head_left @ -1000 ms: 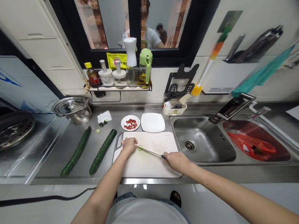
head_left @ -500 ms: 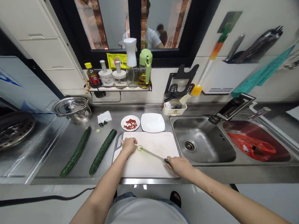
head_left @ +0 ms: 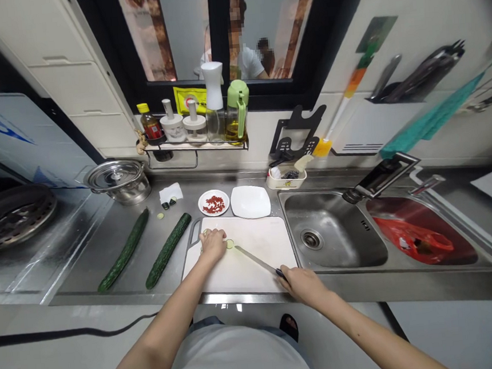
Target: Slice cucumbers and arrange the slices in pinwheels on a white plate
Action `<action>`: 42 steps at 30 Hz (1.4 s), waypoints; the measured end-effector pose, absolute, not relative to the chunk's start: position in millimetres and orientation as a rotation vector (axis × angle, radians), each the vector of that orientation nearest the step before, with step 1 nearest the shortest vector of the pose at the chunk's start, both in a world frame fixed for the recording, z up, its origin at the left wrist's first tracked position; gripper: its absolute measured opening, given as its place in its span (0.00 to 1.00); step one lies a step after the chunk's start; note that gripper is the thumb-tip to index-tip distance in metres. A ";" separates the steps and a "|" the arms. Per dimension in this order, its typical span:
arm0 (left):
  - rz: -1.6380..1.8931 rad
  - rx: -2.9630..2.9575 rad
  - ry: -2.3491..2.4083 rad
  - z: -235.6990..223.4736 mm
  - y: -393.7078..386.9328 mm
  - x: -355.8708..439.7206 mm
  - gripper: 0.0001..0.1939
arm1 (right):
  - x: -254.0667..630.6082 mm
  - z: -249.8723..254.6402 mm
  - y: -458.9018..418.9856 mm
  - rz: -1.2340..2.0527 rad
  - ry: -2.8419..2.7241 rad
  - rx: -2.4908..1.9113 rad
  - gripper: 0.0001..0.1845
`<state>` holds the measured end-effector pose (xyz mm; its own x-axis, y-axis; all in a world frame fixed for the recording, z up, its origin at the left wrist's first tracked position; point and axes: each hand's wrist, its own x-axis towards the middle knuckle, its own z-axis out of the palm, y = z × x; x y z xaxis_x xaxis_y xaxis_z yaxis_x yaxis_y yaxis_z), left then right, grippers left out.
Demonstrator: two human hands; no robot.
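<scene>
Both our hands are working at the board [head_left: 268,240]. We are gripping the knife [head_left: 256,259] by its handle in our right hand [head_left: 302,284], fingers wrapped round it, the blade slanting toward our left hand [head_left: 213,243]. That hand is resting, fingers partly curled; whether it is holding anything, we cannot tell. The slice [head_left: 230,244] is lying just right of its fingertips. Left of it, two cucumbers [head_left: 168,250] are lying; beyond it, a dish [head_left: 203,198] is holding red bits [head_left: 214,204].

The left hand [head_left: 213,246] (palm down) arches; the right hand [head_left: 300,284] curls closed.
</scene>
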<state>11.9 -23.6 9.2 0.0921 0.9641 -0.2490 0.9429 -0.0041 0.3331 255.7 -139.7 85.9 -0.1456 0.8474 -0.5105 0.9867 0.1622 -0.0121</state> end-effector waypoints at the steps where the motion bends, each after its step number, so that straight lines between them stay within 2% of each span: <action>1: 0.073 1.975 1.870 9.2 -25.1 12.5 0.10 | 256.9 86.3 -141.2 -0.500 2.052 1.743 0.17; 22: 0.152 1.852 1.876 12.6 -27.5 21.5 0.07 | 247.3 73.4 -152.8 -0.702 1.933 1.921 0.18; 26: 0.195 1.815 1.892 12.0 -27.4 21.5 0.10 | 237.0 72.4 -150.8 -0.710 1.917 1.960 0.18; 42: 0.519 1.508 1.799 24.2 -56.7 -2.5 0.05 | 207.6 55.2 -148.2 -0.794 1.984 2.207 0.21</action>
